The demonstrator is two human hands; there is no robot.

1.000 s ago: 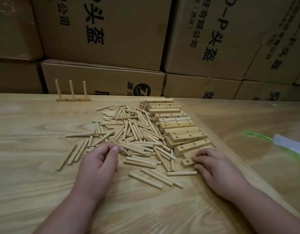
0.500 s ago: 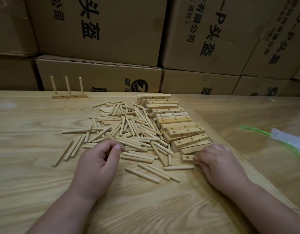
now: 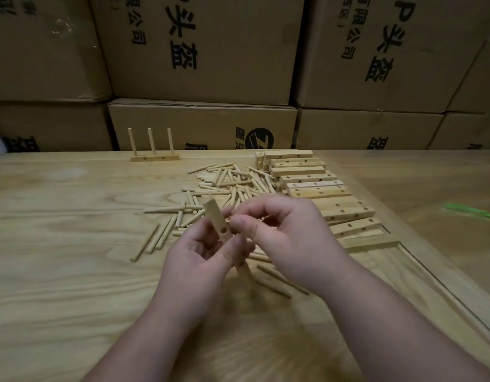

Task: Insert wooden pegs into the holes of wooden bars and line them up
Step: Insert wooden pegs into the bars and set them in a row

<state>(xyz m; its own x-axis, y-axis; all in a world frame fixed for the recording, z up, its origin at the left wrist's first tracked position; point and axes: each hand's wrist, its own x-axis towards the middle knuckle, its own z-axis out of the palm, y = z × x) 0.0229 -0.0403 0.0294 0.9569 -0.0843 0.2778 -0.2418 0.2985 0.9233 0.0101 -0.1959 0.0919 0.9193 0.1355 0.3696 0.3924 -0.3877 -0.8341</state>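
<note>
My left hand (image 3: 199, 260) is closed on a wooden bar (image 3: 215, 216), which it holds tilted above the table with one hole facing me. My right hand (image 3: 290, 238) is pinched shut right beside that hole; a thin wooden peg (image 3: 261, 218) seems to sit between its fingers, mostly hidden. Behind the hands lies a loose pile of pegs (image 3: 233, 183). A row of drilled bars (image 3: 318, 188) runs along its right side. One bar with three upright pegs (image 3: 154, 158) stands at the table's far edge.
Stacked cardboard boxes (image 3: 202, 125) wall off the back of the wooden table (image 3: 59, 271). A green strip (image 3: 470, 212) lies at the far right. A seam in the table top (image 3: 431, 274) runs diagonally at right. A few pegs (image 3: 277, 279) lie under my hands.
Both hands have left the table and come together in the middle. A bar has been lifted from the near end of the row and is now held between them. The camera has tilted slightly.
</note>
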